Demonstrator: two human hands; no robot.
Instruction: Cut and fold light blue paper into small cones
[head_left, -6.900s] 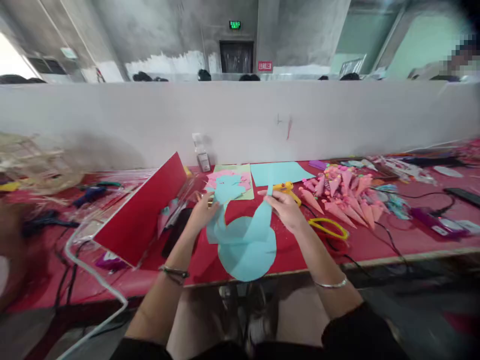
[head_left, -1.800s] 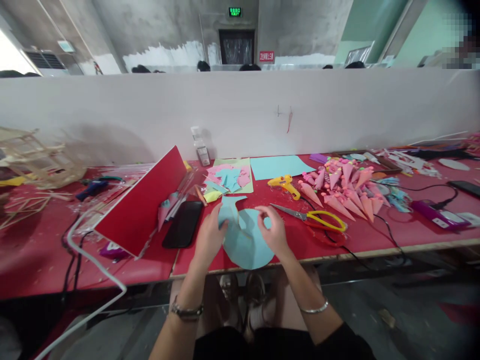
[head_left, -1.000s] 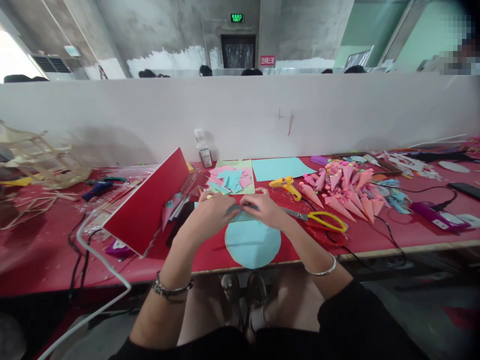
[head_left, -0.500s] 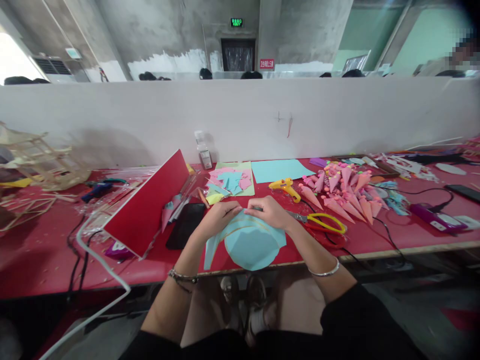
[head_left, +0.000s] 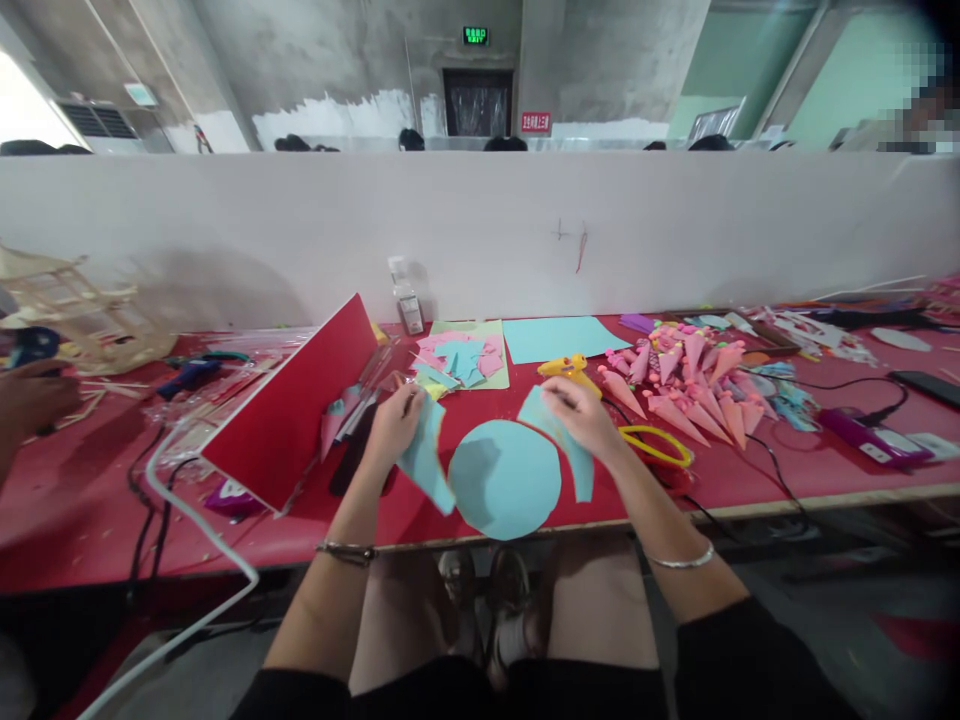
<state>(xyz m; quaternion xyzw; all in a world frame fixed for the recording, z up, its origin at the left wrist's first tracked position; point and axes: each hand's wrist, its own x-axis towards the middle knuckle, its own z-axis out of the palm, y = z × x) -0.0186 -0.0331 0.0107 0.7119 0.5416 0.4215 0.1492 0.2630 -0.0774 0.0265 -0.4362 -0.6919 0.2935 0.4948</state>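
Note:
A light-blue paper circle (head_left: 504, 480) lies flat on the red table (head_left: 750, 478) near its front edge. My left hand (head_left: 394, 420) holds a curved blue paper offcut (head_left: 427, 455) just left of the circle. My right hand (head_left: 576, 412) holds another blue offcut strip (head_left: 577, 462) at the circle's upper right. Both hands hover slightly above the table, apart from each other. Yellow-handled scissors (head_left: 654, 446) lie just right of my right hand.
A red board (head_left: 292, 410) leans at the left with a black phone (head_left: 358, 455) beside it. Paper scraps (head_left: 459, 358), a blue sheet (head_left: 559, 338), a yellow glue gun (head_left: 564, 368) and several pink cones (head_left: 690, 385) lie behind. Another person's hand (head_left: 30, 398) is far left.
My hands have pulled apart, tearing the blue trim into two pieces, one in each hand. The cut circle now lies bare on the table. Another person's hand has appeared at the left.

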